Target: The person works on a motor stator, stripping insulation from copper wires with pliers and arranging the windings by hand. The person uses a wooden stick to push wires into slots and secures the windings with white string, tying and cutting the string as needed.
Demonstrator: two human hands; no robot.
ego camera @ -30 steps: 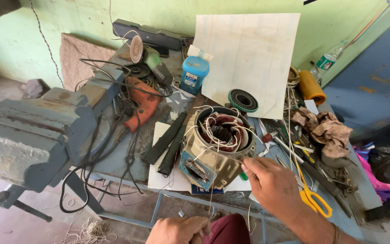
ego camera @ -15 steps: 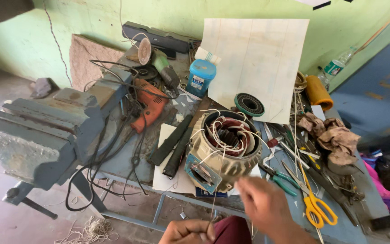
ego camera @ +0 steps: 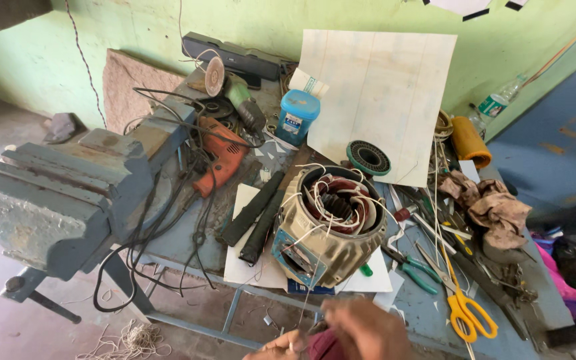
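The person's 2 hands are meeting at the bottom edge of the view: the right hand [ego camera: 367, 331] is blurred, and the left hand [ego camera: 280, 345] is pinching thin white string [ego camera: 308, 303]. How tightly each is closing cannot be told. The string is running up to the motor stator [ego camera: 331, 223], which is sitting on paper at the workbench [ego camera: 421, 313] front edge. A hard pull is likely to drag the stator off the bench or snag its loose windings. Scissors [ego camera: 465, 308], pliers [ego camera: 411, 268] and a vise [ego camera: 55, 200] are crowding the bench; green walls are enclosing it.
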